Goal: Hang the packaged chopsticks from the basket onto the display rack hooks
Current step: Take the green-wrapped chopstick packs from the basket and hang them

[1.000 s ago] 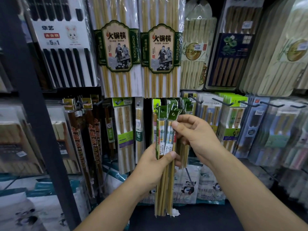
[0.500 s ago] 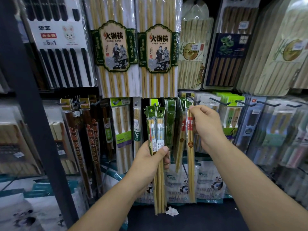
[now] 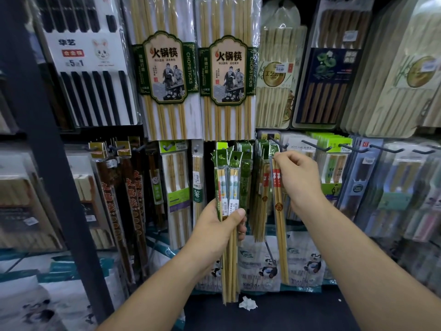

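Bamboo chopstick pack (image 3: 278, 211), red-banded, now split from bundle and raised to black hook (image 3: 276, 141), centre-right of frame. right hand (image 3: 298, 177) pinches its green header at hook tip; whether threaded, cannot tell. Mid-frame, left hand (image 3: 214, 225) grips remaining packs (image 3: 229, 187).

left hand (image 3: 220, 225) grips (right hand (image 3: 298, 180) pinches)

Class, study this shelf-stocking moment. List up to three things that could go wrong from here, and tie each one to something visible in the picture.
The right hand only pinches the top tab of the red-banded pack; if that tab misses the black hook, the pack may drop.
The left hand grips two packs around their middle, so they could slip.
The long pack could knock the crowded hanging packs beside it.
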### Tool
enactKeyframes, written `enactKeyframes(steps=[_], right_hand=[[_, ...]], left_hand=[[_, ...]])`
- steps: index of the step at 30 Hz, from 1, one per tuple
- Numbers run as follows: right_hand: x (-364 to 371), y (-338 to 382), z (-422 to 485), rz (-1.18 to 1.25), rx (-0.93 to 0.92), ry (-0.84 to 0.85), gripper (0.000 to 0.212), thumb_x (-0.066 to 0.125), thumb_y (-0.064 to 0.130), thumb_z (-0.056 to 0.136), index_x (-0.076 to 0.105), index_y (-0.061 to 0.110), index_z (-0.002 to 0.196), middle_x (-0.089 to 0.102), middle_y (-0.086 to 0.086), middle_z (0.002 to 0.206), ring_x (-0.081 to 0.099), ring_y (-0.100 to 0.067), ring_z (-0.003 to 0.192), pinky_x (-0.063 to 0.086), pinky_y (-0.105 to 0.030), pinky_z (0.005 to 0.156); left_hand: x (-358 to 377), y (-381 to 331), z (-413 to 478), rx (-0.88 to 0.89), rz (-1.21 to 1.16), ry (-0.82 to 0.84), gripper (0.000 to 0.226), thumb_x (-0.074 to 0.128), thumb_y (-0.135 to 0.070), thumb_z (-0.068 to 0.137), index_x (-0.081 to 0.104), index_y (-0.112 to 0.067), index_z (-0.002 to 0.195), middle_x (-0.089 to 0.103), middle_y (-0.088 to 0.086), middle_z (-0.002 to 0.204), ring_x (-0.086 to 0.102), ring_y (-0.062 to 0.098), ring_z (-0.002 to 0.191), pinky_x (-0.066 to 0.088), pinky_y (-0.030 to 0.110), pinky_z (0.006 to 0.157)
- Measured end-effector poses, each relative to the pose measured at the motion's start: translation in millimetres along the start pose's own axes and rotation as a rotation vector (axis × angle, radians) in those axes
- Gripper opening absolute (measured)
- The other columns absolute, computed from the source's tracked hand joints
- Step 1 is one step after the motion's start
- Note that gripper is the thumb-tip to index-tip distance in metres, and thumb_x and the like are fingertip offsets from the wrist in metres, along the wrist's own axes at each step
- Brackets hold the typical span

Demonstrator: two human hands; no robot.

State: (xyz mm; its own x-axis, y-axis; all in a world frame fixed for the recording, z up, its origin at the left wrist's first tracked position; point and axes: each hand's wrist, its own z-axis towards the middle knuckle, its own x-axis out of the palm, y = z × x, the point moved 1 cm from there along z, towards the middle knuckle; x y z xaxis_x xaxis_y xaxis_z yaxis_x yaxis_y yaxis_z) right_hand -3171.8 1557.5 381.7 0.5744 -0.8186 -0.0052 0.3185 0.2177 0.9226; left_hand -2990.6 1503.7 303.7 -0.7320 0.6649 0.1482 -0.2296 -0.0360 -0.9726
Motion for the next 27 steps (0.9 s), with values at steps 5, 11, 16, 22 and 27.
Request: enactKeyframes(steps=[5,11,16,22,27], right_hand=[[2.2,0.0,-3.2,0.002,-0.013,0.018,0.022,0.063,0.026,0.097,0.075,0.016,0.081,0.061,0.005,0.065,0.058,-0.014,0.071,0.055,-0.042,0.082],[2.7,-4.4,0.2,0.006,-0.006,0.015,0.022,0.063,0.025,0.096,0.075,0.017,0.079,0.058,0.009,0.061,0.057,-0.013,0.070,0.054,-0.038,0.081],[7.1,-13.6,9.6,-0.089,-0.021,-0.015,0.026,0.064,0.022,0.094,0.070,0.004,0.077,0.055,0.003,0.058,0.051,-0.005,0.055,0.051,-0.029,0.076],[8.0,-28.5,12.5,-0.199,-0.013,-0.052,0.041,0.066,0.040,0.095,0.064,0.010,0.068,0.051,0.008,0.050,0.048,-0.006,0.048,0.044,-0.027,0.061],[8.3,-21.4,-5.6,-0.089,0.008,-0.110,0.032,0.067,0.039,0.095,0.059,0.018,0.073,0.055,0.019,0.049,0.051,0.006,0.048,0.039,-0.025,0.058]], left_hand=[[-0.5,0.5,1.1,0.004,-0.001,-0.002,0.014,0.064,-0.018,0.101,0.060,-0.013,0.113,0.070,0.000,0.081,0.068,0.013,0.072,0.062,0.031,0.071],[-2.5,2.7,1.6,0.001,-0.008,0.007,0.013,0.064,-0.016,0.101,0.059,-0.015,0.113,0.071,-0.003,0.078,0.068,0.012,0.071,0.061,0.029,0.070],[-1.7,4.1,3.5,-0.003,0.015,-0.005,0.013,0.065,-0.016,0.101,0.060,-0.015,0.113,0.070,-0.001,0.079,0.068,0.011,0.069,0.060,0.027,0.067],[-1.0,3.4,4.8,-0.008,0.057,0.001,0.019,0.069,-0.020,0.099,0.059,-0.016,0.115,0.070,0.004,0.081,0.071,0.013,0.070,0.058,0.025,0.065],[-0.3,2.5,8.4,-0.016,0.093,0.015,0.037,0.073,-0.021,0.096,0.053,-0.010,0.125,0.072,0.006,0.097,0.075,0.016,0.078,0.060,0.029,0.068]])
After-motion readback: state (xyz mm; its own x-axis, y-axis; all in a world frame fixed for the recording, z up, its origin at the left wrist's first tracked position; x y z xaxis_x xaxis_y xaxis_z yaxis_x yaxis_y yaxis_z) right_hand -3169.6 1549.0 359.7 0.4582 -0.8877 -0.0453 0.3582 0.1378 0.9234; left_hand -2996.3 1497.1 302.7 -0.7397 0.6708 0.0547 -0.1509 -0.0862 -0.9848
